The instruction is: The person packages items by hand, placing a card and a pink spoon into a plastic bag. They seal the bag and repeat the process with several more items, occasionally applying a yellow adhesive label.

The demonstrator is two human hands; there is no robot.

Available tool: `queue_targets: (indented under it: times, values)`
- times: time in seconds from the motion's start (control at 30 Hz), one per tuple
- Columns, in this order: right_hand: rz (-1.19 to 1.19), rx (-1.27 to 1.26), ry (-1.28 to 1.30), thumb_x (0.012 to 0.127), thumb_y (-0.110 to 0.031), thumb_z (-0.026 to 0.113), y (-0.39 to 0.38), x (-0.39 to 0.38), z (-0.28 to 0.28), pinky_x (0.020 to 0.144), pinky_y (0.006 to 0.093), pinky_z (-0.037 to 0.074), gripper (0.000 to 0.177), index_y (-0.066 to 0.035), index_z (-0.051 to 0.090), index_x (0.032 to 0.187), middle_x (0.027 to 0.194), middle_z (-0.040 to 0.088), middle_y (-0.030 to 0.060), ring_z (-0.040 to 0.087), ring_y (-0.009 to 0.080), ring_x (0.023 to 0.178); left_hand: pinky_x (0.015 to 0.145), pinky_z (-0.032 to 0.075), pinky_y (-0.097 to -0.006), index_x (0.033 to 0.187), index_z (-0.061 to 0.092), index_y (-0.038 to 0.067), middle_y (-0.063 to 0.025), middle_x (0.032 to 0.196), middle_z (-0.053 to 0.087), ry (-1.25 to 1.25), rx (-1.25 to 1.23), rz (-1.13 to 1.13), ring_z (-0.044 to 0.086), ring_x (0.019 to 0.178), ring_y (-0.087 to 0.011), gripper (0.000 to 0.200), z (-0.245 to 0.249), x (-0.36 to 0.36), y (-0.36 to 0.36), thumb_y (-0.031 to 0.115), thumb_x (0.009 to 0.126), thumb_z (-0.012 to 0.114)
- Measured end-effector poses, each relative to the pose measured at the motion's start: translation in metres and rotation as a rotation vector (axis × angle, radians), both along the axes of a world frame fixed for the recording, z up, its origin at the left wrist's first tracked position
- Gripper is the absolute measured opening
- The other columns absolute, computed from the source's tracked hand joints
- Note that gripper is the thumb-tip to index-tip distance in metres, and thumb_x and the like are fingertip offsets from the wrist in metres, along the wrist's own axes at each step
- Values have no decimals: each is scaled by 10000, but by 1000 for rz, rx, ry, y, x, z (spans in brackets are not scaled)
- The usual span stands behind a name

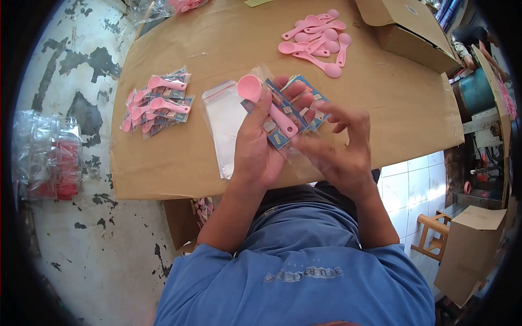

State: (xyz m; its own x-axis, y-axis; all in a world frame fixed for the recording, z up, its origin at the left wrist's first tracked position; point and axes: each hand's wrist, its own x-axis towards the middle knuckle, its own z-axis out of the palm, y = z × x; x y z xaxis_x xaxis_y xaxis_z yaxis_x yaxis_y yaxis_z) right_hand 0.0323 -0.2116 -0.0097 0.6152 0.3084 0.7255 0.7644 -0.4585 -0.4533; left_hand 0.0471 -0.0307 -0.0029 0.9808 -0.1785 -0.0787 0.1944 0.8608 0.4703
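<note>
My left hand [255, 149] is closed around a pink measuring spoon [281, 118] laid on a blue printed card [277, 140]. The thumb presses near the spoon's bowl, and the fingers reach behind the card. My right hand [346, 148] hovers beside the card's right edge with its fingers apart; slight blur hides whether a fingertip touches it. More blue cards [305, 87] lie on the table behind the left fingers. Just left of my left hand is a stack of clear plastic bags [222, 127].
Packed spoons with cards [157, 103] are piled at the table's left. Loose pink spoons [321, 41] lie at the far side, near an open cardboard box [408, 32]. A wooden stool [432, 236] and another box [468, 252] stand at right. Another person [470, 41] is partly visible.
</note>
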Motion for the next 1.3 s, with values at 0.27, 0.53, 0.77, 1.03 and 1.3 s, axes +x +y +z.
queue_targets:
  times: [0.27, 0.53, 0.77, 1.03, 1.3]
  values:
    - [-16, 186, 244, 861, -169, 829, -30, -3, 11, 842, 362, 465, 214, -167, 803, 1073, 1345, 638, 101, 558, 253, 1090, 1196, 450, -490, 1534, 405, -24, -220, 1541, 516, -6, 39, -128, 509, 1442, -343, 510, 13, 1, 11, 284, 1135, 476]
    - [-43, -83, -82, 888, -78, 697, -9, 7, 23, 924, 370, 480, 356, -296, 821, 1141, 1445, 620, 96, 553, 272, 1161, 1149, 498, -433, 1565, 386, -25, -196, 1516, 536, -44, 18, -368, 532, 1420, -291, 567, 17, -7, -12, 313, 1124, 499]
    - [146, 473, 265, 875, -14, 778, -19, 3, 24, 765, 271, 488, 246, -72, 782, 1114, 1080, 728, 97, 645, 165, 901, 1201, 401, -426, 1591, 344, 9, -160, 1525, 546, -36, 188, -236, 481, 1463, -267, 653, 5, -7, 1, 412, 1110, 529]
    - [209, 618, 749, 945, -36, 775, -15, -13, 17, 656, 192, 407, 501, -1, 548, 1391, 827, 636, -9, 533, 19, 714, 1057, 519, -333, 1523, 498, -24, -155, 1389, 652, -322, 573, -114, 630, 1271, -189, 533, 15, -17, -13, 178, 1058, 662]
    - [-197, 422, 274, 866, -34, 807, -25, -6, 17, 680, 264, 469, 354, -57, 695, 1201, 936, 667, 40, 586, 117, 773, 751, 567, -222, 1553, 492, 4, -92, 1104, 749, -300, 851, 69, 705, 911, -97, 558, 23, -29, -22, 67, 1031, 678]
